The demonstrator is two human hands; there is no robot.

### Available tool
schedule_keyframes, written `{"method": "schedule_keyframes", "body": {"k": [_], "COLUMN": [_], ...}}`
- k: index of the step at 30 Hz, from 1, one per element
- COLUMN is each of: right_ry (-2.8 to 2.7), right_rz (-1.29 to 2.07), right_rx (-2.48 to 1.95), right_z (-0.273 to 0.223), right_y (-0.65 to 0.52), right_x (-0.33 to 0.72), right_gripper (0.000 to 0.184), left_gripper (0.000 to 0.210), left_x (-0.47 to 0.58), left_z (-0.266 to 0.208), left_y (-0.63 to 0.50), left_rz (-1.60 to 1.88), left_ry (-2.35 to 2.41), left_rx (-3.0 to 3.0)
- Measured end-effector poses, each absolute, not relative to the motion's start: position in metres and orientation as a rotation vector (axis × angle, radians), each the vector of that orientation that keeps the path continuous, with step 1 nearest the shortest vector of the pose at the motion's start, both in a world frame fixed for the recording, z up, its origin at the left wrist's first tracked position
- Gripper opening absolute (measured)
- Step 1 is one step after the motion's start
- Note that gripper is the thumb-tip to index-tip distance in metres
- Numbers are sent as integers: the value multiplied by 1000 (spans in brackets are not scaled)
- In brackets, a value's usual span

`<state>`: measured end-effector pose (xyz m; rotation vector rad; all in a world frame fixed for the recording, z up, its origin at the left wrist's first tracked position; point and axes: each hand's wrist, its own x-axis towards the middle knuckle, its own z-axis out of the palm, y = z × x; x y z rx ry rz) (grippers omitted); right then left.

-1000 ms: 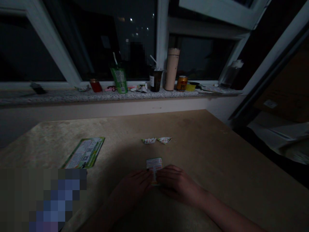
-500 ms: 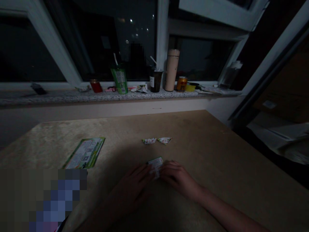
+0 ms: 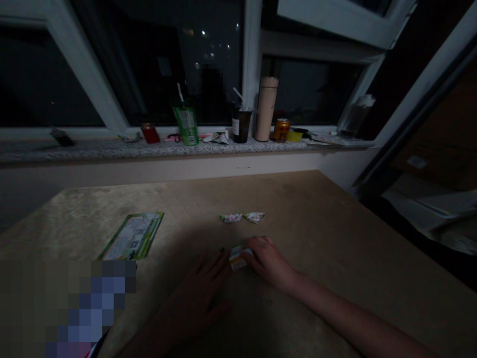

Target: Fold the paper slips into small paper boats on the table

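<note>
A small piece of printed paper [image 3: 237, 260], white with green and orange print, lies on the table between my hands. My right hand [image 3: 266, 261] has its fingers bent over the right side of the paper, thumb on top, gripping it. Flat on the table, fingers stretched out, my left hand [image 3: 208, 286] rests with its fingertips at or beside the paper's left edge; dim light hides whether they touch it. Beyond the hands sit two small folded printed papers, the left one [image 3: 231, 218] and the right one [image 3: 255, 217], side by side.
A green-and-white printed sheet [image 3: 134, 236] lies at the left of the brown table [image 3: 316, 214]. Along the granite sill [image 3: 208, 148] stand a green cup [image 3: 187, 124], a dark cup [image 3: 241, 127], a pink flask [image 3: 266, 109], an orange can [image 3: 281, 130] and a red jar [image 3: 150, 133].
My right hand has shifted slightly up and left over the paper, thumb now on it. The paper's visible face now shows orange print. My left hand has drawn back slightly leftward.
</note>
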<state>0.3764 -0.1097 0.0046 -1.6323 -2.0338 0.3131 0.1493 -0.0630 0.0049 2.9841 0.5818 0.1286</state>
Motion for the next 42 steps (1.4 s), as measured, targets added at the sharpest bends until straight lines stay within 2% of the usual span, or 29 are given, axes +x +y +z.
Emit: {"method": "schedule_keyframes", "body": {"k": [8,16,25,31,42], "right_ry": [-1963,-2006,-2041,-2023,-2006], "right_rz": [260,128,45,103,191], "right_rx": [-1783,-1878,-1950,-1956,-1992], "right_z": [0,-2,-3,-2,-3], "right_y": [-100,-95,-88,-88,-86], "right_x": [367,363,362,362,361], "right_gripper": [17,9,10,10,14], "left_gripper": [68,64,58,74,79], "left_x": [150,149,156,162,162], "left_z": [3,-4,5,5,2], "left_y": [-64,-65,-70,-77,-78], "left_rz": [236,338,330,248,217], "left_ry": [616,671,643,608,599], "left_rx": [2988,3000,2967,2900,2841]}}
